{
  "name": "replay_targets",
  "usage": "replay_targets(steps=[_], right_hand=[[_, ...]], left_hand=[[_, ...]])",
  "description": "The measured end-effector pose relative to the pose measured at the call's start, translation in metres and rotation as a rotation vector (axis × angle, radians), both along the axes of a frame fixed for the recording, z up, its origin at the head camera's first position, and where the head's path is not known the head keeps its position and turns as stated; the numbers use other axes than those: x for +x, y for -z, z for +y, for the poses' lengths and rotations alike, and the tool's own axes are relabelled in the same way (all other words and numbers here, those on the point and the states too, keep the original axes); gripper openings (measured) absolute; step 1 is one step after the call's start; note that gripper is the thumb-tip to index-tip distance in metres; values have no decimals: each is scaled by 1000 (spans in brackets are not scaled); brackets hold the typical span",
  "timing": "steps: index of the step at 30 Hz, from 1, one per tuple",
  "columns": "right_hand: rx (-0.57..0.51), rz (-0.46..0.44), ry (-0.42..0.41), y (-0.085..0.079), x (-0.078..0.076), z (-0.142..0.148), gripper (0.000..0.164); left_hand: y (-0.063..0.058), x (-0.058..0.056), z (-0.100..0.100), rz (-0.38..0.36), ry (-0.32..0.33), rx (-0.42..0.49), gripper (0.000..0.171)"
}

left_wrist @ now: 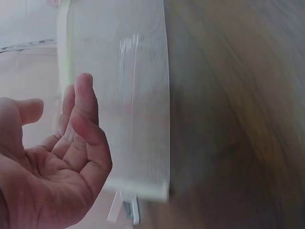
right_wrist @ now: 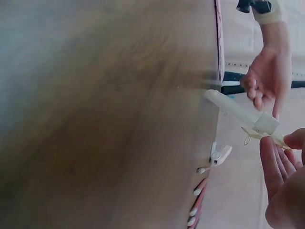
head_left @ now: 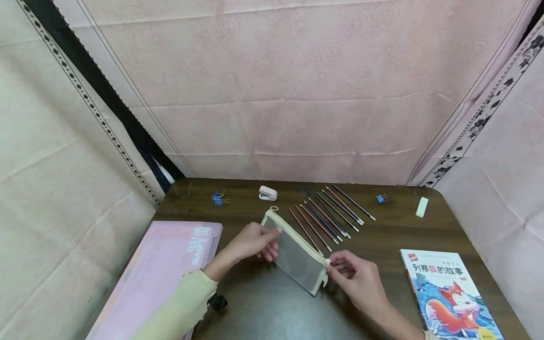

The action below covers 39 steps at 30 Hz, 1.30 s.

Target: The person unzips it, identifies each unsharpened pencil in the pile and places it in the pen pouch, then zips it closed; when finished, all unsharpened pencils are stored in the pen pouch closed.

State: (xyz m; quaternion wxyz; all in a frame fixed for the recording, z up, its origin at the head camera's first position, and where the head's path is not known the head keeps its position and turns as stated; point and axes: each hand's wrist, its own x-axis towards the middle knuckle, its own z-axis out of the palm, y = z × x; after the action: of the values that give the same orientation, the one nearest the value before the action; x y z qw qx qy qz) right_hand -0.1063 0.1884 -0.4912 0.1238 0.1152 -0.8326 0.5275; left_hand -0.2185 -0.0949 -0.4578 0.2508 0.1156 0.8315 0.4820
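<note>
Toward six o'clock in the head view, the pouch (head_left: 297,264) slants over the surface (head_left: 259,311), one corner pinched by the right grip (head_left: 357,276). The left grip (head_left: 251,242), near the pouch's ten o'clock edge, is loosely curled, thumb apart, holding nothing. From the pouch, pencils (head_left: 353,202) lie between one and two o'clock, the book (head_left: 452,297) just past three.
</note>
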Motion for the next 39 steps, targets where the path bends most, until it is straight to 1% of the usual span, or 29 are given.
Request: replay_targets(steps=[4, 8, 15, 20, 23, 27, 30, 32, 34, 36, 39], right_hand=[[85, 119, -18, -3, 1, -8, 14], [133, 172, -16, -5, 3, -13, 17], [136, 178, -24, -4, 4, -17, 17], [135, 172, -42, -2, 3, -21, 16], [132, 139, -65, -1, 1, -21, 15], [133, 25, -113, -2, -5, -19, 14], [144, -69, -159, -5, -9, -16, 13], [153, -100, -176, -6, -14, -13, 11], [172, -107, -169, -7, -20, -10, 11], [185, -111, -141, -9, -27, -8, 11], [192, -123, -89, -10, -42, -4, 11]], left_hand=[[2, 0, 9, -55, 19, 59, 68], [3, 1, 11, -80, 15, 87, 66], [6, 2, 9, -105, 0, 89, 44], [7, 4, 9, -89, -11, 78, 33], [8, 4, 9, -73, -2, 71, 30], [9, 3, 9, -39, -8, 61, 31], [9, 4, 7, 2, -6, -3, 34], [10, 5, 5, 27, 2, -66, 34], [11, 6, 4, 49, 18, -127, 34], [12, 6, 2, 73, 39, -177, 34], [15, 6, 0, 106, 59, -217, 35]])
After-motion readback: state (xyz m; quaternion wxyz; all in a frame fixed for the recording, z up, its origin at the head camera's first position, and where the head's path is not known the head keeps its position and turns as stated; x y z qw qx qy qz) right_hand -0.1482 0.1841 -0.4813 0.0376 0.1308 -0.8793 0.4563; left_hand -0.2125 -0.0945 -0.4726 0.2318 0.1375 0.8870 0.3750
